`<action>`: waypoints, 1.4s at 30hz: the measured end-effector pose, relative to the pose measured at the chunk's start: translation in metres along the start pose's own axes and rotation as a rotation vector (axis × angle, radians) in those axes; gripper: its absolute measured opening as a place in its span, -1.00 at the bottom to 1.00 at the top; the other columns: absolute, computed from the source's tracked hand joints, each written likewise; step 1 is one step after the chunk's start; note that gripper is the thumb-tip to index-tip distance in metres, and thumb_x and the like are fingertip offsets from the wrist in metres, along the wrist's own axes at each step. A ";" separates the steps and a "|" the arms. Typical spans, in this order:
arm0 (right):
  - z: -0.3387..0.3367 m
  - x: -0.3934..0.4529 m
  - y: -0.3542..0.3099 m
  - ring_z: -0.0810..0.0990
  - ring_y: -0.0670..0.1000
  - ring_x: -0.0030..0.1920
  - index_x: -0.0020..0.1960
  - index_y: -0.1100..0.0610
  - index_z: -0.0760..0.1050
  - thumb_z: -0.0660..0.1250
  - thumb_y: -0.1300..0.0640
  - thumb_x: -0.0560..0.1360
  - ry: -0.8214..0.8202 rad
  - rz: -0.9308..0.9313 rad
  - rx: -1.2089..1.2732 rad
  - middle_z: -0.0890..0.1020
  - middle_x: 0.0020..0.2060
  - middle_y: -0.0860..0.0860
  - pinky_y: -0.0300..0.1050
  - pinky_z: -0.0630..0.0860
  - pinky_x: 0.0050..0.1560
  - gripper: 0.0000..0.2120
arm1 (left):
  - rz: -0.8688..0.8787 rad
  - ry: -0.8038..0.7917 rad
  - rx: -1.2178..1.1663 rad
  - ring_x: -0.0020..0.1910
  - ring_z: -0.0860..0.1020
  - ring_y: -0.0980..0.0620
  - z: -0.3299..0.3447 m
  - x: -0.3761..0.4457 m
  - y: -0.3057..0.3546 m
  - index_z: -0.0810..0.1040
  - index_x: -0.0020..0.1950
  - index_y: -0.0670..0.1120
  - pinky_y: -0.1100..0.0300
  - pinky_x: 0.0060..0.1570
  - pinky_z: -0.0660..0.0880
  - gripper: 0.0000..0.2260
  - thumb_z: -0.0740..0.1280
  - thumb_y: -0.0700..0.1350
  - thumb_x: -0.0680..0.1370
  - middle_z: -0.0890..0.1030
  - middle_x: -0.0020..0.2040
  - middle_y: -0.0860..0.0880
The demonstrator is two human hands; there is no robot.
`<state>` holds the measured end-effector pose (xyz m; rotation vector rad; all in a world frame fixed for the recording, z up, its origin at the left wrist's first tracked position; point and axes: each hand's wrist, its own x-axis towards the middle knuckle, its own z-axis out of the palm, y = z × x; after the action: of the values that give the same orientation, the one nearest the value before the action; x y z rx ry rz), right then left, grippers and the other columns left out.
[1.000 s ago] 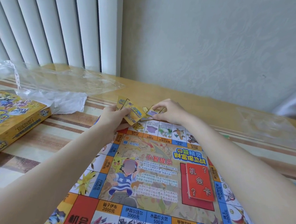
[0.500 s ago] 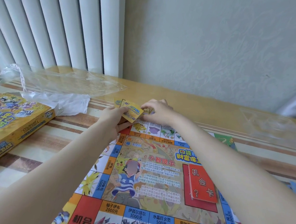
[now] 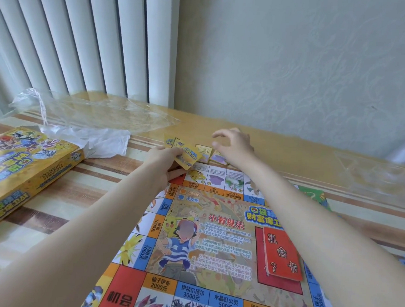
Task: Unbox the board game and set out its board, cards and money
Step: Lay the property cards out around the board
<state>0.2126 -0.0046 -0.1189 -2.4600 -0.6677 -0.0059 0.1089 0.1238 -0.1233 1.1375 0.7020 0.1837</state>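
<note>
Both your arms are bare the whole way up from the fingers, no sleeves or cuffs anywhere in view. Your left hand (image 3: pixel 163 157) and right hand (image 3: pixel 234 143) have nothing on them either: no rings, no watch or band behind the fingers, no gloves.

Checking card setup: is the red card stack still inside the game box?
No, the red card stack lies on the board, apart from the game box.

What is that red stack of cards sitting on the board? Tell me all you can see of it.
The red card stack is a thin pile, paper or card by its look, with yellow characters and a question mark printed on top. It lies flat and slightly skewed on a red rectangle on the game board, right of the centre picture. Neither hand touches it.
</note>
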 end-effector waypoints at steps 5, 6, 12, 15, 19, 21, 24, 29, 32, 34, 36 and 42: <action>-0.017 -0.009 0.018 0.21 0.11 0.36 0.16 0.00 0.53 0.35 -0.15 0.44 -0.137 0.083 -0.180 0.49 0.24 -0.03 0.01 0.20 0.22 -0.65 | 0.007 0.001 -0.008 -0.26 0.59 -0.04 0.002 -0.001 -0.001 0.43 0.08 -0.23 0.11 -0.37 0.59 -0.88 0.27 -0.27 0.56 0.58 -0.18 -0.16; -0.016 -0.011 0.018 0.22 0.10 0.36 0.17 0.00 0.52 0.37 -0.15 0.43 -0.153 0.071 -0.189 0.49 0.25 -0.04 0.01 0.20 0.22 -0.63 | 0.008 0.003 -0.009 -0.27 0.58 -0.04 0.002 -0.001 0.000 0.43 0.08 -0.23 0.12 -0.40 0.59 -0.88 0.27 -0.28 0.56 0.58 -0.18 -0.16; -0.019 -0.012 0.017 0.20 0.10 0.38 0.21 -0.03 0.50 0.39 -0.06 0.44 -0.213 0.034 -0.170 0.43 0.31 -0.01 0.06 0.19 0.30 -0.64 | 0.011 0.028 -0.002 -0.27 0.58 -0.03 0.003 0.000 -0.001 0.43 0.06 -0.21 0.12 -0.39 0.58 -0.90 0.27 -0.27 0.56 0.58 -0.19 -0.15; -0.019 -0.011 0.022 0.27 0.10 0.36 0.22 -0.02 0.49 0.37 -0.08 0.45 -0.172 0.039 -0.097 0.46 0.28 -0.02 0.14 0.24 0.35 -0.63 | 0.016 0.031 0.025 -0.27 0.58 -0.02 0.003 0.000 -0.001 0.44 -0.06 -0.18 0.16 -0.42 0.58 -0.98 0.27 -0.26 0.56 0.58 -0.18 -0.14; -0.028 -0.007 0.037 0.45 0.10 0.23 0.09 0.10 0.54 0.38 -0.08 0.44 -0.039 0.170 -0.017 0.57 0.13 0.01 0.15 0.35 0.29 -0.68 | 0.027 0.038 0.035 -0.27 0.58 -0.01 0.003 0.000 -0.002 0.43 -0.05 -0.17 0.17 -0.40 0.58 -0.97 0.27 -0.25 0.57 0.58 -0.19 -0.13; -0.031 -0.010 0.044 0.43 0.11 0.24 0.09 0.13 0.55 0.41 -0.11 0.41 -0.117 0.188 -0.126 0.57 0.12 0.01 0.16 0.34 0.28 -0.62 | 0.030 0.033 0.032 -0.26 0.58 -0.01 0.003 0.000 -0.002 0.43 -0.05 -0.17 0.16 -0.39 0.58 -0.98 0.27 -0.25 0.57 0.58 -0.19 -0.13; -0.032 -0.015 0.044 0.38 0.11 0.29 0.18 0.06 0.52 0.42 -0.11 0.41 -0.158 0.169 -0.198 0.53 0.18 -0.01 0.13 0.32 0.31 -0.59 | 0.041 0.031 0.026 -0.28 0.57 0.00 0.004 -0.002 -0.001 0.43 -0.13 -0.16 0.17 -0.42 0.57 -0.92 0.26 -0.26 0.57 0.58 -0.21 -0.13; -0.033 -0.020 0.039 0.37 0.12 0.30 0.14 0.03 0.56 0.42 0.03 0.44 -0.171 0.138 -0.143 0.53 0.19 0.01 0.15 0.31 0.31 -0.72 | 0.162 0.019 -0.027 -0.29 0.57 0.04 0.004 -0.011 -0.005 0.46 -0.15 -0.10 0.25 -0.40 0.58 -0.89 0.26 -0.21 0.58 0.58 -0.21 -0.07; -0.043 -0.028 0.026 0.46 0.07 0.19 0.08 0.11 0.57 0.32 0.12 0.51 -0.073 0.092 -0.030 0.57 0.11 0.03 0.00 0.40 0.21 -0.82 | 0.266 -0.018 -0.017 -0.27 0.57 0.06 0.000 -0.019 -0.007 0.50 -0.13 -0.05 0.21 -0.28 0.58 -0.90 0.26 -0.17 0.58 0.60 -0.19 -0.03; -0.055 -0.037 0.009 0.50 0.00 0.04 0.07 0.16 0.57 0.29 0.12 0.53 -0.055 0.053 0.099 0.59 0.01 0.02 -0.13 0.40 0.06 -0.83 | 0.274 -0.086 -0.060 -0.28 0.57 0.05 -0.002 -0.027 -0.006 0.52 -0.11 -0.07 0.20 -0.25 0.57 -0.91 0.26 -0.17 0.58 0.61 -0.20 -0.04; -0.068 -0.049 -0.008 0.54 -0.01 -0.16 0.04 0.16 0.54 0.31 0.10 0.53 -0.148 0.066 0.355 0.60 -0.16 0.04 -0.14 0.47 -0.13 -0.84 | 0.254 -0.168 -0.088 -0.30 0.59 0.04 -0.001 -0.037 -0.004 0.52 -0.07 -0.10 0.24 -0.33 0.58 -0.94 0.27 -0.18 0.57 0.60 -0.21 -0.06; -0.090 -0.082 -0.035 0.51 -0.08 -0.55 -0.03 0.21 0.43 0.27 0.15 0.56 -0.331 0.193 0.700 0.63 -0.48 0.07 -0.28 0.35 -0.50 -0.89 | 0.278 -0.384 -0.013 -0.29 0.64 0.09 0.013 -0.074 -0.006 0.55 -0.06 -0.10 0.25 -0.27 0.59 -0.94 0.28 -0.19 0.56 0.66 -0.23 -0.02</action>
<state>0.1373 -0.0662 -0.0377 -1.8394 -0.4556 0.6155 0.0585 0.0763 -0.0947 1.2124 0.2014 0.1964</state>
